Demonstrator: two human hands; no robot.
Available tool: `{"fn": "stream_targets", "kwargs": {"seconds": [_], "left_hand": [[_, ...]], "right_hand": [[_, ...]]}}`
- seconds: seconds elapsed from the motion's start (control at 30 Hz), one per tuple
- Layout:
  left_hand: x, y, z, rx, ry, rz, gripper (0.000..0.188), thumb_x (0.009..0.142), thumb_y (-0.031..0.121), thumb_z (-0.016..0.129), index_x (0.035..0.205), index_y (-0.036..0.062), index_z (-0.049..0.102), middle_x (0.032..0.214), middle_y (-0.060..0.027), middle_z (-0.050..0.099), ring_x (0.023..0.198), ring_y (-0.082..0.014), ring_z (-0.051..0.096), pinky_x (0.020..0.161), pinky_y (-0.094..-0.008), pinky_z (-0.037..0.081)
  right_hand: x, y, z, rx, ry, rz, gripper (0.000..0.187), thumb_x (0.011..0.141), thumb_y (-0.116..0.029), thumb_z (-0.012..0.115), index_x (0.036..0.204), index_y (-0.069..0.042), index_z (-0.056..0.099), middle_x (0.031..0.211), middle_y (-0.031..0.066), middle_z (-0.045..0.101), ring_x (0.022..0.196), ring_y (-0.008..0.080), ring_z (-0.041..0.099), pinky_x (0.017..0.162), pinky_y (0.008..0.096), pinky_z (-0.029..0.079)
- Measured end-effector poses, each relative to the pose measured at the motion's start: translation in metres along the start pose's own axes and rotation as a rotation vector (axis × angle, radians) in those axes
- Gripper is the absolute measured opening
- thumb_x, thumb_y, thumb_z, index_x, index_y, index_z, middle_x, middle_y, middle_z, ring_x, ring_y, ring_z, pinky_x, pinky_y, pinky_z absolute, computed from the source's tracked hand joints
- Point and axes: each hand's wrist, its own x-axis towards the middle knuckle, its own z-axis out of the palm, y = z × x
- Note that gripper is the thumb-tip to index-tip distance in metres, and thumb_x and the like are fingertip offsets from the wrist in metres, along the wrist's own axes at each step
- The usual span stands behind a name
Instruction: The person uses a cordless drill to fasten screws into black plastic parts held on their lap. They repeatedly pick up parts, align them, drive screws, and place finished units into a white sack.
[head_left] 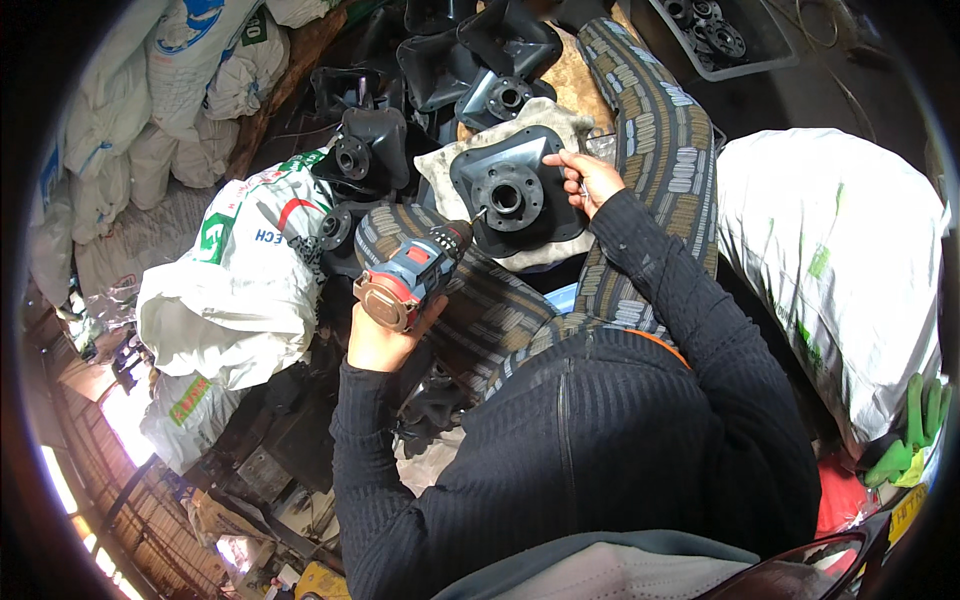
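Note:
A black square-flanged part [527,222] with a round hub and a ring of holes lies on a pale cloth [440,180] between my knees. My left hand [380,340] is wrapped round the grip of a blue-grey and red cordless drill [412,272]. The drill's bit reaches to the hub's left side; whether it sits in a hole I cannot tell. At the part's upper right edge is my right hand [592,182], its index finger stretched over the flange and the other fingers curled. What those fingers hold, if anything, is hidden.
Similar black parts [435,75] are heaped beyond and left of the cloth. A grey bin [740,68] of round black pieces stands at the far right. Full white sacks flank me, one left [235,290], one right [830,260]. Green gloves [912,430] lie lower right.

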Motion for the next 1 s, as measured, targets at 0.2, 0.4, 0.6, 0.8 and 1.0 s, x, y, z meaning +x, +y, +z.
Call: {"fn": "stream_targets", "kwargs": {"seconds": [0.2,0.4,0.6,0.8,1.0], "left_hand": [[0.014,0.0,0.001,0.04,-0.003,-0.035,0.044,0.075,0.011,0.077,0.114,0.0022,0.06,0.109,-0.0112,0.066,0.1,-0.0238,0.063,0.087,-0.0348,0.049],[0.016,0.001,0.001,0.071,0.059,0.131,0.043,0.075,0.008,0.076,0.114,0.0011,0.059,0.102,-0.0097,0.067,0.094,-0.0223,0.064,0.082,-0.0342,0.05],[0.016,-0.007,-0.003,-0.1,0.06,0.025,0.04,0.079,0.003,0.074,0.115,0.0025,0.057,0.088,-0.0033,0.064,0.063,-0.01,0.057,0.052,-0.0256,0.044],[0.03,-0.015,0.002,-0.14,0.1,0.039,0.043,0.079,0.002,0.073,0.117,0.003,0.053,0.085,-0.0042,0.062,0.059,-0.0106,0.056,0.049,-0.0259,0.044],[0.036,-0.022,0.002,-0.197,0.091,-0.038,0.04,0.077,-0.003,0.071,0.112,0.0012,0.053,0.08,-0.0073,0.062,0.049,-0.012,0.055,0.041,-0.0259,0.043]], "right_hand": [[0.003,0.011,0.019,-0.929,0.11,-0.364,0.057,0.075,-0.059,0.071,0.068,-0.003,0.066,0.065,0.0059,0.062,0.062,0.0166,0.057,0.063,0.032,0.046],[-0.006,0.022,0.031,-0.644,-0.08,-0.397,0.042,0.087,-0.036,0.07,0.061,-0.007,0.054,0.06,-0.0082,0.042,0.059,0.0032,0.036,0.053,0.0248,0.032],[-0.02,0.03,0.036,-0.537,-0.137,-0.427,0.044,0.089,-0.033,0.068,0.059,-0.01,0.045,0.06,-0.0101,0.035,0.058,0.0021,0.03,0.051,0.0239,0.028],[-0.02,0.03,0.039,-0.688,-0.024,-0.499,0.049,0.087,-0.038,0.068,0.059,-0.008,0.041,0.058,-0.0071,0.032,0.057,0.0042,0.03,0.051,0.0272,0.029],[-0.016,0.034,0.036,-0.687,-0.008,-0.472,0.049,0.086,-0.04,0.068,0.061,-0.005,0.045,0.055,-0.0003,0.037,0.055,0.009,0.035,0.052,0.0319,0.033]]}}
